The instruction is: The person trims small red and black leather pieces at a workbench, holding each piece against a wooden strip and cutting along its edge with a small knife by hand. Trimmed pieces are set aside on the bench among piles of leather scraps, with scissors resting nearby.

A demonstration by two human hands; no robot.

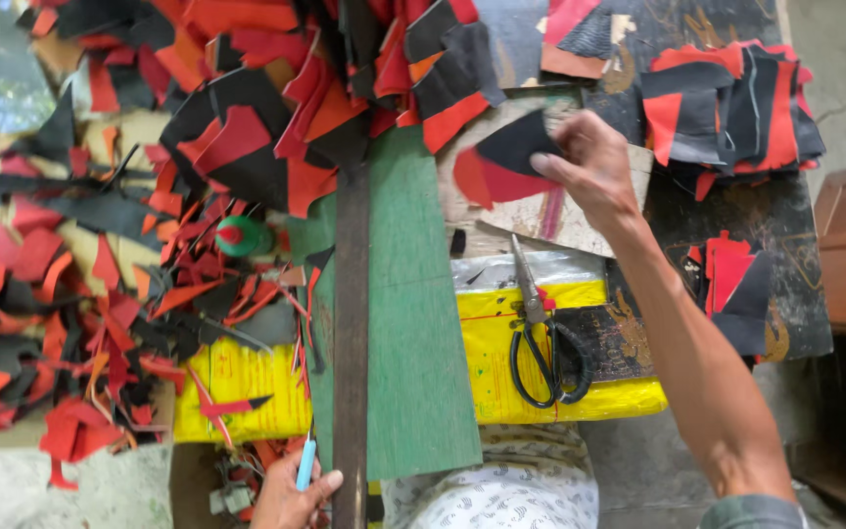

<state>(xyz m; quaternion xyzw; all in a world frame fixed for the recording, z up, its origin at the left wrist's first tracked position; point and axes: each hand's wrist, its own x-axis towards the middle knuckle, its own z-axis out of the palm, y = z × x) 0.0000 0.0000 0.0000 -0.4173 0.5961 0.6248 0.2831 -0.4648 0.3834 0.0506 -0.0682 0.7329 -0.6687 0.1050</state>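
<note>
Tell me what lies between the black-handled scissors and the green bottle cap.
In the head view, a green board with a long dark strip on it lies between the black-handled scissors and the green bottle cap.

1. The cut piece (501, 162) under the right hand (594, 167), at one o'clock, is black and red.
2. The board (413, 333) in the middle is green.
3. The bag (501, 343) is yellow.
4. The scissors (540, 333) have black handles.
5. The pen (305, 465) in the left hand (291, 500), at six o'clock, is light blue.
6. The scraps (80, 323) at nine o'clock are red, orange and black.
</note>
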